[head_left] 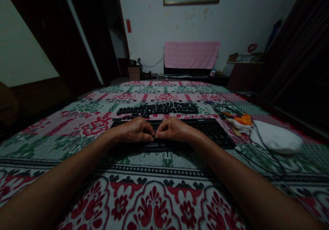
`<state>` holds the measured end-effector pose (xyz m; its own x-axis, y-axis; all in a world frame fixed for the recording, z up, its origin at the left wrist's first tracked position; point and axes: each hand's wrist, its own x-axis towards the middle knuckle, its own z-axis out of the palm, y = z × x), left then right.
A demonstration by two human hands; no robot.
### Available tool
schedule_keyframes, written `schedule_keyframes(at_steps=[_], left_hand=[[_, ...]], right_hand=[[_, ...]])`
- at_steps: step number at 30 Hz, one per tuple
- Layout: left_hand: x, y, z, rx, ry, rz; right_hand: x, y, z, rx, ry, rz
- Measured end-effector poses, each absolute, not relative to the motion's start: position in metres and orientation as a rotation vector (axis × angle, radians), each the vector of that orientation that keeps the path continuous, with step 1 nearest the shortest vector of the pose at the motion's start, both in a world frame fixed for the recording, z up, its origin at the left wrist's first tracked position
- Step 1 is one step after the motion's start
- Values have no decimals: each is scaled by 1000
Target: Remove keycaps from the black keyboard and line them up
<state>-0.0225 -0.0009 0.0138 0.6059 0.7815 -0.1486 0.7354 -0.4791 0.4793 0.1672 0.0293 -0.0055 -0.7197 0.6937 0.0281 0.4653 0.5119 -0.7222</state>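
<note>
A black keyboard base (210,129) lies on a patterned bedspread (159,195). My left hand (135,130) and my right hand (173,130) rest on its middle, fingertips curled and meeting at one spot. Whether they pinch a small part there I cannot tell. Just beyond the keyboard, rows of loose black keycaps (158,108) are laid out on the spread.
A white cloth (276,137), an orange object (244,119) and a black cable (226,109) lie to the right of the keyboard. A pink towel (191,54) covers a unit at the far wall. Dark furniture stands on both sides.
</note>
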Motion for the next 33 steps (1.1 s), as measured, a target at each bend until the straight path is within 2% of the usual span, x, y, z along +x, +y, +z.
schedule_keyframes(at_steps=[19, 33], left_hand=[[-22, -1, 13, 2227, 1199, 131], [-21, -2, 14, 2391, 1189, 121]], right_hand=[[168, 35, -11, -887, -2446, 1032], [166, 30, -5, -994, -2441, 1071]])
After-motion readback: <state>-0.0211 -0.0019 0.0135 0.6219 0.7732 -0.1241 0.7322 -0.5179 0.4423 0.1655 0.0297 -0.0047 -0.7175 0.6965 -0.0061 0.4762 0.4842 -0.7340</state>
